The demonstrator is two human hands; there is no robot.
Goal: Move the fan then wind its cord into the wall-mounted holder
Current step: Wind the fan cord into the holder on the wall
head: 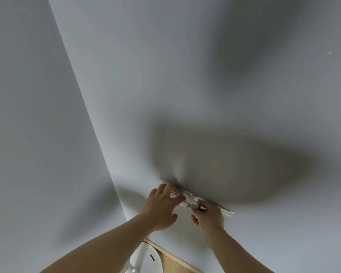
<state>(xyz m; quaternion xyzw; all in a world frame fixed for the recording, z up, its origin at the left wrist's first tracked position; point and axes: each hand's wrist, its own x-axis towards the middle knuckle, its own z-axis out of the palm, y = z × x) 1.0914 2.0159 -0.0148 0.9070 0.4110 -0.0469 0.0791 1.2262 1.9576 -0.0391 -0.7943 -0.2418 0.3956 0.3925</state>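
Note:
A white wall-mounted holder (227, 211) runs as a thin strip along the grey wall, seen edge-on. White cord (185, 195) is bunched in loops around its middle. My left hand (161, 207) presses on the wound loops from the left, fingers curled over them. My right hand (209, 215) pinches the cord's end near the plug (191, 206) just below the holder. The fan's round white base (146, 259) stands on the floor below my arms, close to the wall; the rest of the fan is out of view.
Two grey walls meet in a corner (98, 138) to the left of the holder. A wooden skirting board (171, 257) and wood floor (173, 266) show at the bottom. My arms cast broad shadows on the wall.

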